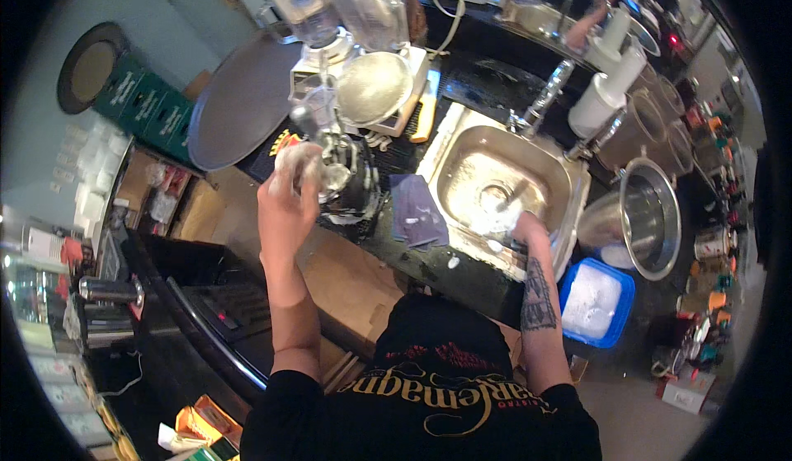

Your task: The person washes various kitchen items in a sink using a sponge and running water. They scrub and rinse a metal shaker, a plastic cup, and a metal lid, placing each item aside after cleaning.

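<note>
My left hand (285,201) is raised over the left end of the dark counter, fingers curled round a pale, foamy thing (304,162) whose kind I cannot make out. Beside it, several wet, soapy glass or metal pieces stand close together on a black mat. My right hand (530,232) reaches down into the near right part of the metal sink (439,160), where white suds lie; its fingers are hidden. A folded grey-purple cloth (419,211) lies on the counter between my hands.
A faucet (549,94) rises behind the sink. To the right are a blue tub (625,286) of white suds and a large steel bowl (670,238). Blender jugs (371,16), a round sieve (375,90) and a large round tray (239,102) stand at the back left.
</note>
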Motion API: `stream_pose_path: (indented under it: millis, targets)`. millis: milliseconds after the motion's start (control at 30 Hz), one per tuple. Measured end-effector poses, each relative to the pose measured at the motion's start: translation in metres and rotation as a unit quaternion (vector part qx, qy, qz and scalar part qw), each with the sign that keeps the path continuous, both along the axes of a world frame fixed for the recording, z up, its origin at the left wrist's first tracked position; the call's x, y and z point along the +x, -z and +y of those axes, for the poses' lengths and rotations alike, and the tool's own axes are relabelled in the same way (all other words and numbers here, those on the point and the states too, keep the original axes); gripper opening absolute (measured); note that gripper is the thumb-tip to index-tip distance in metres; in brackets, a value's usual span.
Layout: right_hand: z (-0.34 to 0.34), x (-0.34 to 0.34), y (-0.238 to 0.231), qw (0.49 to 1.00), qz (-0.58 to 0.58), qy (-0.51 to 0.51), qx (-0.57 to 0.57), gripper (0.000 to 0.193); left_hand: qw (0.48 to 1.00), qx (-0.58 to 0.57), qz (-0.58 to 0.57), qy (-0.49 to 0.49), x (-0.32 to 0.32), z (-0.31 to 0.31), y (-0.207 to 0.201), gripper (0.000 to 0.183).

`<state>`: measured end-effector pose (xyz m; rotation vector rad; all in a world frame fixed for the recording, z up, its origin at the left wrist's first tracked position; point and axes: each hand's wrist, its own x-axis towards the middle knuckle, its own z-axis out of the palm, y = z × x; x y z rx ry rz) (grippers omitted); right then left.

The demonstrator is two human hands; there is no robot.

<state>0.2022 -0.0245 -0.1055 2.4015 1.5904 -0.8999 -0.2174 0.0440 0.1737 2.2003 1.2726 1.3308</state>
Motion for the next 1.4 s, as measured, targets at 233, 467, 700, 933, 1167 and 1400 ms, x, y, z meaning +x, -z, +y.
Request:
stream_pose_path:
  millis: [233,467,700,933,1167,1400]
  targets:
    - [0.009,0.009,-0.027,0.991,0.025,0.002,0.129,0.025,0.913,-0.186,0.134,0.337,0.115,-0.020,0.080,0.031]
    - [-0.029,-0.033,-0.126,0.855,0.420,0.129,0.276,0.032,0.834,-0.291,0.137,0.449,0.212,0.018,0.169,0.065]
    - [-0.039,-0.034,-0.027,0.609,0.547,0.481,0.314,0.034,0.867,-0.193,0.220,0.404,0.238,0.026,0.209,0.051]
    - [-0.033,-0.097,-0.058,0.373,0.658,0.474,0.451,0.034,0.905,-0.323,0.078,0.266,0.269,-0.020,0.183,0.047]
    - [-0.051,-0.082,-0.047,0.841,0.048,-0.028,0.539,0.047,0.437,-0.790,-0.262,0.340,0.260,0.034,0.204,0.029]
    - [-0.031,-0.089,-0.080,0.823,0.269,0.090,0.492,0.043,0.545,-0.703,-0.342,0.304,0.258,0.024,0.229,0.033]
